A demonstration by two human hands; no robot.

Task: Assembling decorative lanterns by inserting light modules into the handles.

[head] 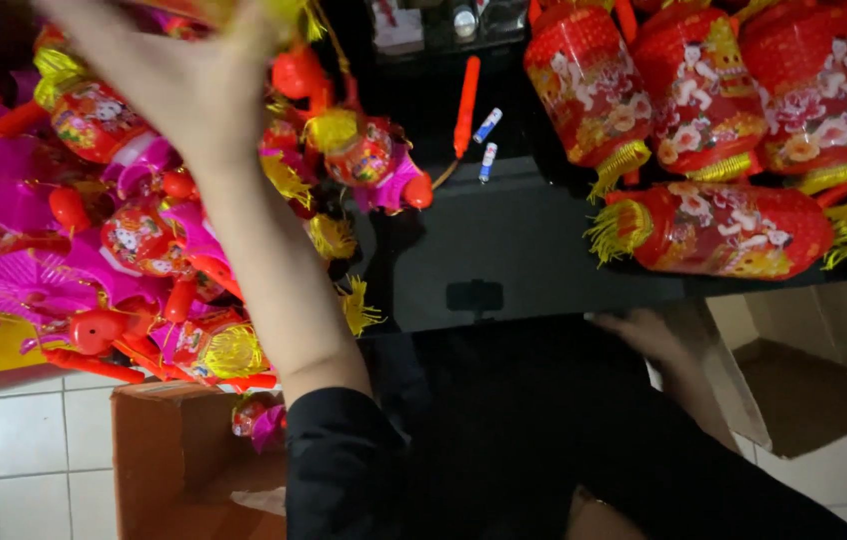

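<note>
My left hand reaches up to the top left, blurred, with its fingers closed around a small lantern with a yellow fringe at the frame's top edge. Under that arm lies a heap of small pink and red lanterns with orange handles. My right hand rests low at the near edge of the black table, fingers flat and nothing in it. Large red drum-shaped lanterns with yellow tassels are stacked at the right.
An orange stick and two small blue-and-white tubes lie on the table's far middle. An open cardboard box stands on the white tiled floor at lower left. Another box is at lower right.
</note>
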